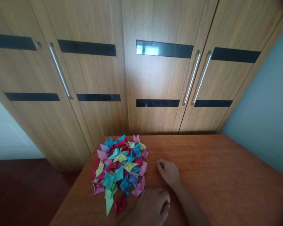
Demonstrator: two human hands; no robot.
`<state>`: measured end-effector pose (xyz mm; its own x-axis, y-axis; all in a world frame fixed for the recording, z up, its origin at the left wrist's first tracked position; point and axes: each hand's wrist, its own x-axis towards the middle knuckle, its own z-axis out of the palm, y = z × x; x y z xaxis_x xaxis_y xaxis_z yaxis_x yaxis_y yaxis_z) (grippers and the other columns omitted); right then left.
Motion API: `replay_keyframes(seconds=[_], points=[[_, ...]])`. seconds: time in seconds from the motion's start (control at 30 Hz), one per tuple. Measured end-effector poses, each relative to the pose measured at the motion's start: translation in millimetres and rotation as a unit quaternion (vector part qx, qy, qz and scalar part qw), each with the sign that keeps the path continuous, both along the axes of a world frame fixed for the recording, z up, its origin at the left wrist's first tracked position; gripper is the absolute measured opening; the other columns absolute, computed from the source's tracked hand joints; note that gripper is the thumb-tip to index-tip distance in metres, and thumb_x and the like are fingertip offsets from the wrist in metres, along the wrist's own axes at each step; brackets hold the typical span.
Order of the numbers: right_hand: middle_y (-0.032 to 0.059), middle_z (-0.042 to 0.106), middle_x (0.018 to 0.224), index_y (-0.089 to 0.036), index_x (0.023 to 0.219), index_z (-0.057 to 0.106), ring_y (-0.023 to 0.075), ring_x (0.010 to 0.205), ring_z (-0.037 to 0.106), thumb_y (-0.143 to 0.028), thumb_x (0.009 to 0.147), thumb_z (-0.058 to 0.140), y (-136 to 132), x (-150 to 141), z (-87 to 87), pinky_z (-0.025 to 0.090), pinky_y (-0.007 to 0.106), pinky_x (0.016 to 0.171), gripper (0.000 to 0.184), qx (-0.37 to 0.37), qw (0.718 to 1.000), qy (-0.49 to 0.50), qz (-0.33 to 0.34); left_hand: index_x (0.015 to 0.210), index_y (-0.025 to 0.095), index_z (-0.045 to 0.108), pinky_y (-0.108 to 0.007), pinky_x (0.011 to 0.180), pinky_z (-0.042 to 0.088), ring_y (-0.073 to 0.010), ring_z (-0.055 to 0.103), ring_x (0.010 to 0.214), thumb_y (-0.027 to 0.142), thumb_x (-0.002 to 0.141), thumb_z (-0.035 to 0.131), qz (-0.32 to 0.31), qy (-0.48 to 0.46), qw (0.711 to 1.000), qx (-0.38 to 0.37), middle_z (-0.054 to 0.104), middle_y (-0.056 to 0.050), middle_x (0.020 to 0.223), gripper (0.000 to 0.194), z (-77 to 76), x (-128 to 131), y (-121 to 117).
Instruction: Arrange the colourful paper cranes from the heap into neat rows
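On the surface point(209, 163), my left fingers point(164, 198) curl closed beside the colourful folded papers point(119, 158); my right fingers point(160, 162) curl closed too, farther right.

The table point(214, 163) has a smooth, reddish-brown top with faint wood grain. Folded paper pieces point(119, 166) lie heaped along its left edge, reaching up to the far left corner. They are pink, red, blue, teal, purple, yellow and green, many overlapping, with pointed tips. On the side of the heap toward the near edge, a light green piece point(109, 202) points nearward beside a dark red piece point(120, 204).
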<state>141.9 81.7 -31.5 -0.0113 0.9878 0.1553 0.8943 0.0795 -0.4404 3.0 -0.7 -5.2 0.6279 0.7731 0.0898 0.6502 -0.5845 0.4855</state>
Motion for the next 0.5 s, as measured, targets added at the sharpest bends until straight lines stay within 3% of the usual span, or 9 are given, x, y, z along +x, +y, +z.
replay_keyframes(seconds=[0.3,0.5], points=[[-0.0007,0.065,0.070,-0.022,0.073,0.059,0.0118,0.066,0.057,-0.033,0.092,0.040,-0.9,0.7,-0.4,0.026,0.023,0.055,0.029,0.005,1.000,0.004,0.011,0.074,0.022,0.051,-0.022,0.050,0.029,-0.0106,0.054,0.061,0.016,0.075,0.052,0.005,0.007,1.000,0.022,0.061,0.006,0.074,0.007,-2.7,-0.3,0.1],[-0.0007,0.065,0.070,-0.022,0.073,0.059,0.0119,0.066,0.058,-0.033,0.092,0.040,-2.1,0.0,-1.5,0.026,0.022,0.055,0.029,0.013,1.000,0.008,0.009,0.079,0.023,0.055,-0.020,0.057,0.040,-0.0113,0.058,0.068,0.010,0.078,0.048,-0.002,0.018,0.998,0.067,0.062,0.003,0.081,0.014,6.3,-12.3,-7.6]])
